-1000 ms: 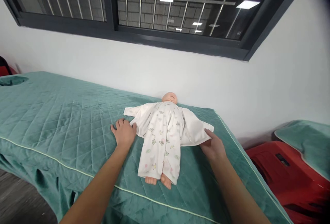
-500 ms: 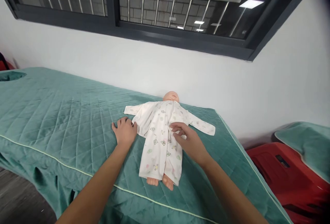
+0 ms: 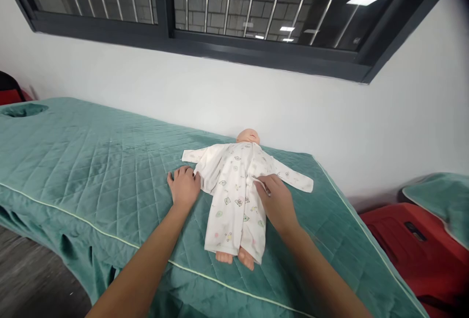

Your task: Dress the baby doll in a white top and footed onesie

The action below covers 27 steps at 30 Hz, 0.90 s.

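Left hand (image 3: 183, 190): spread, centre-left, by baby gown (image 3: 230, 210)
Right hand (image 3: 278, 204): I pinch gown cloth
Care: I should pull softly

I face a white wall (image 3: 146, 78), a barred window (image 3: 220, 12) along the top. Dark floor (image 3: 40, 269) shows lower left, red plastic (image 3: 406, 259) lower right.

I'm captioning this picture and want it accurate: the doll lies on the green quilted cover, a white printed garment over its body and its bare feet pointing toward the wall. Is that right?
Not quite: the head camera view shows the doll's bare feet pointing away from the wall; its head is the end by the wall. The rest stands.
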Each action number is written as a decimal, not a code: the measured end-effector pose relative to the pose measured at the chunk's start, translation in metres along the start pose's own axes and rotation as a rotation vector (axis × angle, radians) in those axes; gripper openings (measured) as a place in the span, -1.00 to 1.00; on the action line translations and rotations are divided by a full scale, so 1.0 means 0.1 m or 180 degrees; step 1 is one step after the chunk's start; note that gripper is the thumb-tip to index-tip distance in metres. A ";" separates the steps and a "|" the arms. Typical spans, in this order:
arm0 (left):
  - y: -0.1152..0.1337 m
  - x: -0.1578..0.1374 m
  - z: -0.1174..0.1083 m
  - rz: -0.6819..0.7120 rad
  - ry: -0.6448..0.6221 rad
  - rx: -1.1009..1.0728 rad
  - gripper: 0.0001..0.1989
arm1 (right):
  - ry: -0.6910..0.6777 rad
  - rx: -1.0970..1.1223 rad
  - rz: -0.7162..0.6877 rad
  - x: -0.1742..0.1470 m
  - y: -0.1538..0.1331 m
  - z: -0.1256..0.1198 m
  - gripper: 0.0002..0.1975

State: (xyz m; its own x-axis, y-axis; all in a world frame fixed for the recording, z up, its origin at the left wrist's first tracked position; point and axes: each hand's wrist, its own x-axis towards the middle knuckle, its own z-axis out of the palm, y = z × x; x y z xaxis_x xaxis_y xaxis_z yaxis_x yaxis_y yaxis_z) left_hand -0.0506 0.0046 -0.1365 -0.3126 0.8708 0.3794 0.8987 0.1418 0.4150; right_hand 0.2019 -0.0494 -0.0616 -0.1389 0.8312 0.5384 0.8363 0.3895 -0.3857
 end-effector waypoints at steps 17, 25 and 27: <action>0.46 0.11 -0.46 0.0354 -0.0299 -0.2942 -0.70 | -0.0840 0.0091 -0.0030 0.13 -0.11 -0.09 -0.73; 0.97 -0.09 -0.58 0.2951 -0.0812 -0.1503 -0.85 | -0.0745 0.0736 0.0669 0.43 -0.04 -0.19 -0.64; 0.97 -0.14 -0.53 0.2883 -0.0657 -0.1317 -0.86 | -0.0470 0.0543 0.0475 0.63 -0.05 -0.13 -0.74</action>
State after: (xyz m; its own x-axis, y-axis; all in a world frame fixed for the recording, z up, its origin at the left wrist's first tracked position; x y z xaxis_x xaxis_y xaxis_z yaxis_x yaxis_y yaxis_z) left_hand 0.0246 -0.0185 -0.0574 0.5274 0.6397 0.5591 0.5820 -0.7514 0.3108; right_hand 0.1956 -0.0039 -0.0156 -0.1070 0.9284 0.3557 0.7537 0.3091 -0.5801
